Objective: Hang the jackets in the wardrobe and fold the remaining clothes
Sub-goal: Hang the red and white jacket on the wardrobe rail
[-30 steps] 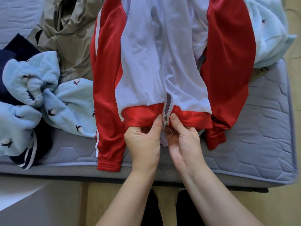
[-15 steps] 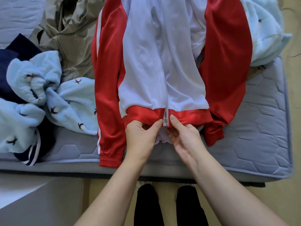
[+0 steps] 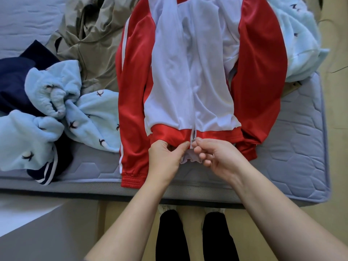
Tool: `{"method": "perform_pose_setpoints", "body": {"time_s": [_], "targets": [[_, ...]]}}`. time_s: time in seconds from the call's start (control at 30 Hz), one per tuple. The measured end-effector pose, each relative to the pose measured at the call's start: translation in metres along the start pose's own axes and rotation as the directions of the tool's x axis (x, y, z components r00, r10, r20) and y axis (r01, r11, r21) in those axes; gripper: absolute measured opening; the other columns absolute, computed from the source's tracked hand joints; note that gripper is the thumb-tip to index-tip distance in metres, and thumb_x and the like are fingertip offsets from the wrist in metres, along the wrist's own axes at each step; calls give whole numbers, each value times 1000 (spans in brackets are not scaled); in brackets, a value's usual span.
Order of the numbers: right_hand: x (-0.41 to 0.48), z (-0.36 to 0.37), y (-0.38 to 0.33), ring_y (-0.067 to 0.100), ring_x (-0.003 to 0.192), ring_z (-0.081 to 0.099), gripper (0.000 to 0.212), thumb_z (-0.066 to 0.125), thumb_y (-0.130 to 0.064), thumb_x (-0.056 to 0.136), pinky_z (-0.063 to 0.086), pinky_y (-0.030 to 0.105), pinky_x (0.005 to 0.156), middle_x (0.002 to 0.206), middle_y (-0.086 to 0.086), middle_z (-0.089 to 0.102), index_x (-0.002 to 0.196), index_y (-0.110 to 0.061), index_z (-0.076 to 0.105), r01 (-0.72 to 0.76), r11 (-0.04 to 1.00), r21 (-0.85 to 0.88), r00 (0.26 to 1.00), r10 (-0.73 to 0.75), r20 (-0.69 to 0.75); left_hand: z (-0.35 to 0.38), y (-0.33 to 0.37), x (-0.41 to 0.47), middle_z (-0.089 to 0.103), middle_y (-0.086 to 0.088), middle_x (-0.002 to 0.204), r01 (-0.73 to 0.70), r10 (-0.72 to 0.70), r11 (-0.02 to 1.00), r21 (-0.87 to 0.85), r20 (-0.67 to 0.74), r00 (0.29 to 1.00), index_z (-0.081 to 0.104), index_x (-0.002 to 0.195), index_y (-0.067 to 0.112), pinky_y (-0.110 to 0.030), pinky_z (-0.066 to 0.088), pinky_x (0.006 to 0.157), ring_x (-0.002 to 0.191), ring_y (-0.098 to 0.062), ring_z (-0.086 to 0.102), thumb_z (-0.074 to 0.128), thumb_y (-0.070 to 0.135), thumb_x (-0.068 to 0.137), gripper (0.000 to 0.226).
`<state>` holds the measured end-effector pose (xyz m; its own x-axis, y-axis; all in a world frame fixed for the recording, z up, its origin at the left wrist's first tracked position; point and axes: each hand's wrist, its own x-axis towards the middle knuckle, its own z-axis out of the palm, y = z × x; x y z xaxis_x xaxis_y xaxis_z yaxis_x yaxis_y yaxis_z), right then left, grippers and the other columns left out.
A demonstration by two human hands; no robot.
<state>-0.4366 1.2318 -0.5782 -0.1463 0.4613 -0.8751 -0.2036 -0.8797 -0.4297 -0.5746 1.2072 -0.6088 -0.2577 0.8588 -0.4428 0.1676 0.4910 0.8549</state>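
Observation:
A red and white zip jacket (image 3: 175, 76) lies front-up on the grey mattress (image 3: 293, 147), its hem toward me. My left hand (image 3: 165, 159) pinches the red hem just left of the zipper. My right hand (image 3: 216, 157) pinches the zipper pull (image 3: 193, 139) at the hem between thumb and forefinger. The zipper looks closed up the white front. The red left sleeve hangs down to the mattress edge.
A light blue fleece garment (image 3: 56, 117) with small dark prints lies crumpled at the left over a navy garment (image 3: 17, 80). A khaki jacket (image 3: 94, 46) lies behind them. More blue fleece (image 3: 297, 44) sits at the right. My feet stand on the wooden floor (image 3: 335, 166).
The gap at the bottom of the zipper has closed. My right hand has turned and now pinches the pull at the hem; the left hand stays on the hem.

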Motion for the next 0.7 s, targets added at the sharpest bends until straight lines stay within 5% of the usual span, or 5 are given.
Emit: {"method": "perform_pose_setpoints", "body": {"time_s": [0.2,0.33,0.5,0.7], "targets": [[7,18,-40,0,37,43,20,51,-12,97,29,9,34,52,-7,54,80,-7,60,47,990,133,999,-45,-17,-13,-11,3,69,-23,75,12,-11,996,89,-5,1000,67,75,-3,-48,52,65,66,-32,66,75,34,68,38],[9,29,-59,0,37,43,19,53,-15,96,30,9,35,50,-9,55,80,-9,62,97,993,69,995,-97,-15,-25,-16,5,55,-2,50,100,-99,989,112,-14,995,57,58,5,-31,39,52,49,-12,46,78,19,76,31],[10,39,-77,0,38,44,18,53,-15,96,32,9,37,52,-9,55,82,-9,62,124,991,51,992,-122,-38,-33,-28,15,46,-6,53,190,-189,969,157,-20,982,55,62,-4,-30,36,54,51,-17,42,78,21,76,37],[13,47,-93,0,39,45,17,55,-12,95,35,10,39,55,-6,55,81,-7,63,149,988,33,987,-147,-59,-35,-39,26,51,-6,52,302,-299,898,320,-62,952,50,55,6,-35,43,56,53,-23,51,77,24,77,40]]}}
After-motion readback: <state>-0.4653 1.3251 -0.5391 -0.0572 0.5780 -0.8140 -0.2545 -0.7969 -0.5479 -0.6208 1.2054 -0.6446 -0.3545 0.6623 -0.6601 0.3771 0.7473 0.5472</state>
